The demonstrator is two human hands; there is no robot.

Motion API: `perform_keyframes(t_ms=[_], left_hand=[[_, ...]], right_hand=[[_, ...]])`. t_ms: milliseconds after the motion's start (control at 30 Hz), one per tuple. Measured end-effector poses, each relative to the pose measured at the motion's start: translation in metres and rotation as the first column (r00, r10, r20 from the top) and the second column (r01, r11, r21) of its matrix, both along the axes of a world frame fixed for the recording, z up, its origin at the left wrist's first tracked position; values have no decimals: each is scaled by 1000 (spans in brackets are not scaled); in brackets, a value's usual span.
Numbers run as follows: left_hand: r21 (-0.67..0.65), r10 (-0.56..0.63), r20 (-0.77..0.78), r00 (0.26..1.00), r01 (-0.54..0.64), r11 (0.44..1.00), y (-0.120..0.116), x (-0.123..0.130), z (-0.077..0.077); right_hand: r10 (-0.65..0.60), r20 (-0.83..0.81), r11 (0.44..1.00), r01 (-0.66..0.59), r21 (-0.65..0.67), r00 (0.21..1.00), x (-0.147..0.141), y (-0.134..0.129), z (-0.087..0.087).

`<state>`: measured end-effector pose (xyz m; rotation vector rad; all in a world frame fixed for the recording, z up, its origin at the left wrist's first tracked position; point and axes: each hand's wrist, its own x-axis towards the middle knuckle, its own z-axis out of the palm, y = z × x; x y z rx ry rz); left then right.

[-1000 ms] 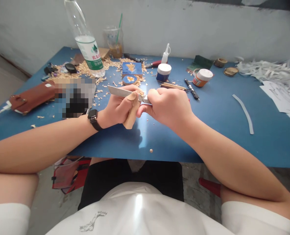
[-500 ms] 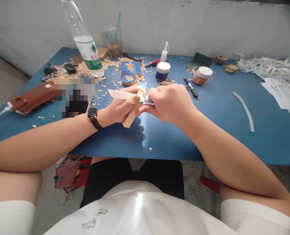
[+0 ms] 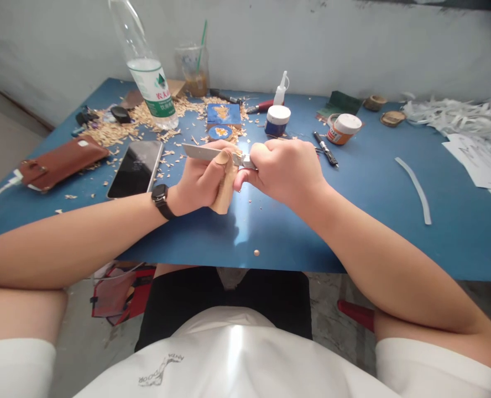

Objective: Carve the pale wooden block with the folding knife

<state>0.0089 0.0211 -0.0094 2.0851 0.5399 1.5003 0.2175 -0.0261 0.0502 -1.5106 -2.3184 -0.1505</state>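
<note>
Since a moment ago both hands have shifted only slightly, the wood piece (image 3: 224,190) now standing a little more upright and the knife (image 3: 212,154) lying nearly level across its top. The left hand (image 3: 199,182) is wrapped tightly around the wood piece, its thumb pressed against the flat of the blade. The right hand (image 3: 289,171) is closed in a fist over the knife handle, just right of the wood. Both are held low over the blue bench (image 3: 353,221). Left of the left grip lies a phone (image 3: 136,167), and farther left a brown case (image 3: 58,162). Beyond the grips are wood shavings (image 3: 146,119), a water bottle (image 3: 150,83) and two small jars (image 3: 277,120).
</note>
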Motion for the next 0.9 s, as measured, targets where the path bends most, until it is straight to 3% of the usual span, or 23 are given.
perform_keyframes(t_ms=[100, 167, 233, 400, 500, 667, 733, 900], left_hand=[[-48, 125, 37, 991, -123, 991, -4, -1, -5], [-74, 131, 15, 991, -130, 989, -6, -1, -3], [-69, 74, 2, 997, -74, 995, -5, -1, 1], [-82, -239, -129, 962, 230, 970, 1, 0, 13], [-130, -298, -131, 945, 282, 951, 1, 0, 13], [-80, -84, 22, 996, 86, 993, 0, 5, 2], [-121, -17, 52, 998, 23, 992, 0, 5, -2], [-192, 125, 56, 991, -112, 975, -3, -2, -8]], right_hand=[[-3, -56, 1000, 4, 12, 998, 2, 8, -9], [5, -77, 1000, -3, 27, 997, 5, 11, -11], [25, -61, 999, -24, 23, 998, 8, 12, -10], [83, 66, 996, -81, -29, 994, 13, 6, 6], [88, 108, 996, -86, -25, 990, 11, 1, 12], [-25, 160, 999, 31, -34, 987, 2, -7, 14], [-65, 177, 996, 76, -56, 982, -1, -8, 14], [-53, 96, 997, 58, -52, 994, 1, -6, 10]])
